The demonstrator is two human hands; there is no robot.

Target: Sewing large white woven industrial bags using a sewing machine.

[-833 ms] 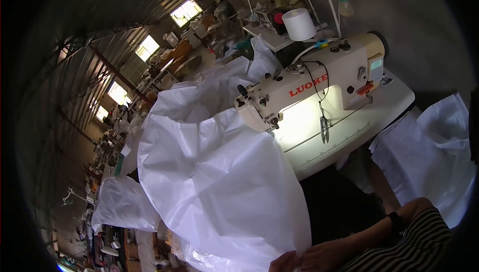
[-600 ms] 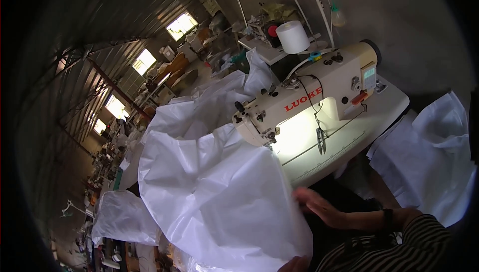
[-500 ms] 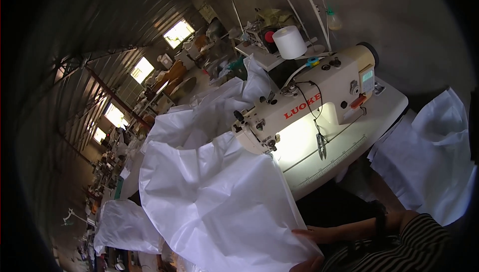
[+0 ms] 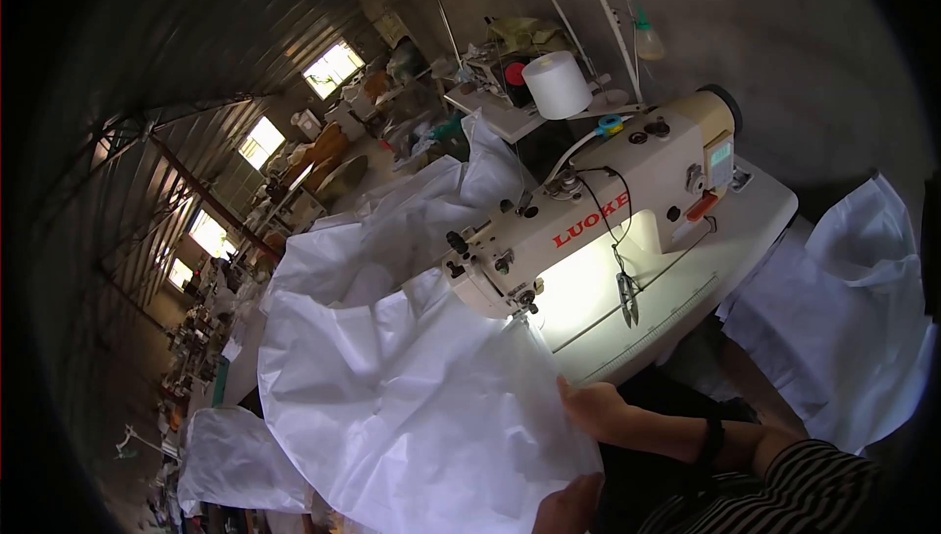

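A large white plastic-looking sheet (image 4: 412,407) spreads over the left side of the sewing machine (image 4: 588,230), one edge running from under the needle area down to my hands. Close below the lit machine bed, my right hand (image 4: 596,409) is closed on that edge, a dark band around its wrist. My left hand (image 4: 569,505) is closed on the sheet's lower corner at the bottom of the picture; its fingers are partly hidden. Thread snips (image 4: 627,299) dangle on a dark cord from the machine arm. The sheet hides the needle's tip.
A white thread cone (image 4: 557,85) stands behind the machine. More white sheeting (image 4: 838,314) hangs at the right. Another white bundle (image 4: 240,461) lies lower left. A cluttered workshop with bright windows (image 4: 333,70) stretches away at the left.
My right hand has moved up along the sheet's edge, nearer the machine bed. My left hand has come up and left. The sheet has shifted and creased differently. The whole view has shifted slightly.
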